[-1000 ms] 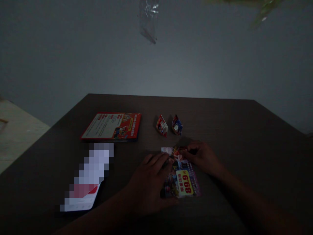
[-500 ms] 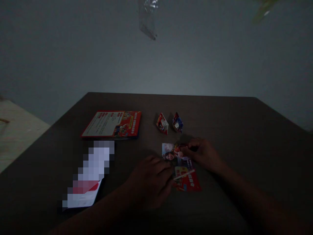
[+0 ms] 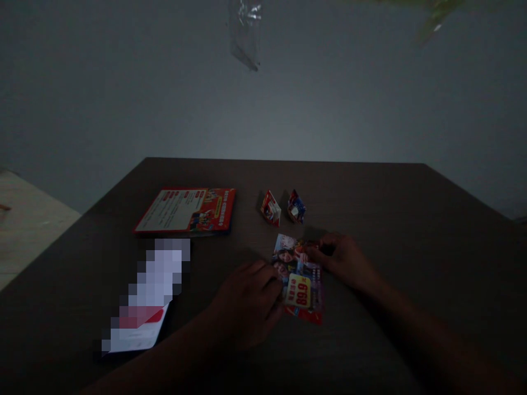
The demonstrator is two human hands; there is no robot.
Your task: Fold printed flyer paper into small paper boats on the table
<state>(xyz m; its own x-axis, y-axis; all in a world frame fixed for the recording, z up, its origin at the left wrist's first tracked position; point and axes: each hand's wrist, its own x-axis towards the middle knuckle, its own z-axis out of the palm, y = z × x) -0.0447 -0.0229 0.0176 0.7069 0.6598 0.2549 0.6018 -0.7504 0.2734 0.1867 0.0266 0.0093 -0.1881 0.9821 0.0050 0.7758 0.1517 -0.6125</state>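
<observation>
On the desk, a colourful leaflet shows faces, a yellow panel and red near edge; right hand pinches it, left hand's grip unclear.

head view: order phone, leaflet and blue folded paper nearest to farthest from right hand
From the right hand:
1. Leaflet, touching the hand.
2. Blue folded paper, beyond it, to the left.
3. Phone, far left.
</observation>
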